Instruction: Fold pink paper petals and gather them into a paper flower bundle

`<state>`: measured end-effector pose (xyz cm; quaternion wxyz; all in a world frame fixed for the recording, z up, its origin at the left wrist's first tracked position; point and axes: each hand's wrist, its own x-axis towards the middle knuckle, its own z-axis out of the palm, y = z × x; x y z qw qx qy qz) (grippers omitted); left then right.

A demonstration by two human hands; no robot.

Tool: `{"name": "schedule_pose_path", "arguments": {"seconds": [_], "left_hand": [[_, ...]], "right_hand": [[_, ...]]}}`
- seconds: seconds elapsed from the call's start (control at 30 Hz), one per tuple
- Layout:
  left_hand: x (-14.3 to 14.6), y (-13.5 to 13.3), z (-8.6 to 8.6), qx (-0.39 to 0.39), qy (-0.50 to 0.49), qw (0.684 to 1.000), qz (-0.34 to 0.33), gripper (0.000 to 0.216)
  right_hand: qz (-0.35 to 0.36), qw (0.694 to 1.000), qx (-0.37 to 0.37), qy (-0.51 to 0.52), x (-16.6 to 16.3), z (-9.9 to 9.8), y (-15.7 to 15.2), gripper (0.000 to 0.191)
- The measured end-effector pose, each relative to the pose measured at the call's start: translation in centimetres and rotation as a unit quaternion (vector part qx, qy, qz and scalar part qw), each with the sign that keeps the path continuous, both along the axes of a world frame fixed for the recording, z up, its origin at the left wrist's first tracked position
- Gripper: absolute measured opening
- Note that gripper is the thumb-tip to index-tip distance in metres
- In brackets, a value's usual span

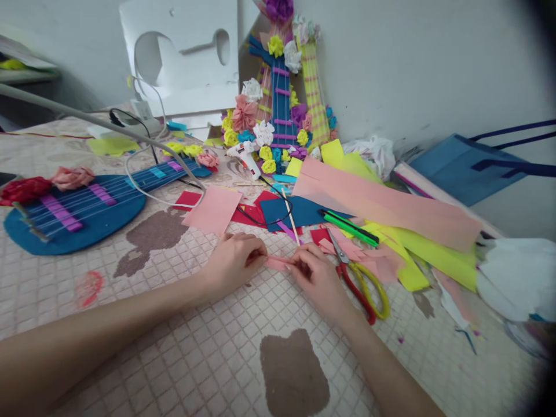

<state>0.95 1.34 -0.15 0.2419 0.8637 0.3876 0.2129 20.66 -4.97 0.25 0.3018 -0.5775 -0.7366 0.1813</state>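
Observation:
A small pink paper strip [278, 263] lies between my two hands on the quilted cover. My left hand [234, 260] pinches its left end with fingers curled. My right hand [315, 278] pinches its right end. Red and yellow scissors [362, 284] lie just right of my right hand, touching pink scraps. A thin wooden stick [292, 220] lies just beyond my hands.
A blue paper guitar [82, 211] with roses lies at left. A white glue gun [247, 157] and cable sit behind pink, red and blue sheets [212, 209]. Upright flower-covered guitars [282, 98] lean on the wall. Green markers [350, 227], long pink and yellow paper [391, 211], blue bag [464, 165] at right.

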Motion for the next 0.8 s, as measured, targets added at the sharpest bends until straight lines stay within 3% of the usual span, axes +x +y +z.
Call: {"name": "schedule_pose_path", "arguments": {"seconds": [0.8], "left_hand": [[0.4, 0.7, 0.1, -0.012, 0.031, 0.999, 0.031, 0.008]], "right_hand": [[-0.07, 0.996, -0.003, -0.056, 0.0, -0.9, 1.2, 0.016]]}}
